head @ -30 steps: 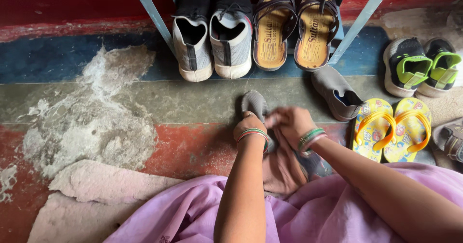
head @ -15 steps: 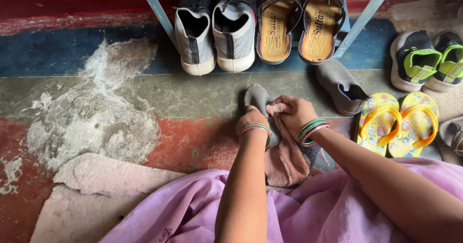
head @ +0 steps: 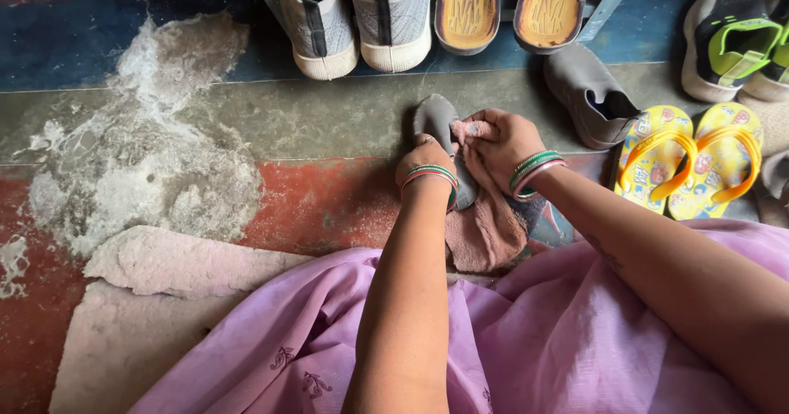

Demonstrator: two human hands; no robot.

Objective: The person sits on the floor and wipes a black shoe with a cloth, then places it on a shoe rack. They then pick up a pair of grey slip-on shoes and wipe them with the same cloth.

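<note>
My left hand point(head: 425, 156) grips a grey slip-on shoe point(head: 434, 119) that stands on the floor with its toe pointing away from me. My right hand point(head: 498, 142) presses a bunched pink cloth point(head: 486, 232) against the shoe's right side; the cloth hangs down toward my lap. Both wrists wear green and red bangles. The matching grey shoe point(head: 588, 94) lies on the floor to the right, apart from my hands. The heel of the held shoe is hidden behind my left wrist.
A pair of grey and white sneakers point(head: 357, 16) and brown sandals point(head: 509, 7) line the back by blue metal legs. Yellow flip-flops point(head: 690, 159) and green and black shoes point(head: 735, 40) lie at right. The painted floor has a worn white patch point(head: 148, 159). Pink fabric point(head: 526, 348) covers my lap.
The view has shifted down and closer. My right hand has moved the cloth up along the grey shoe's side, while my left hand keeps hold of the shoe.
</note>
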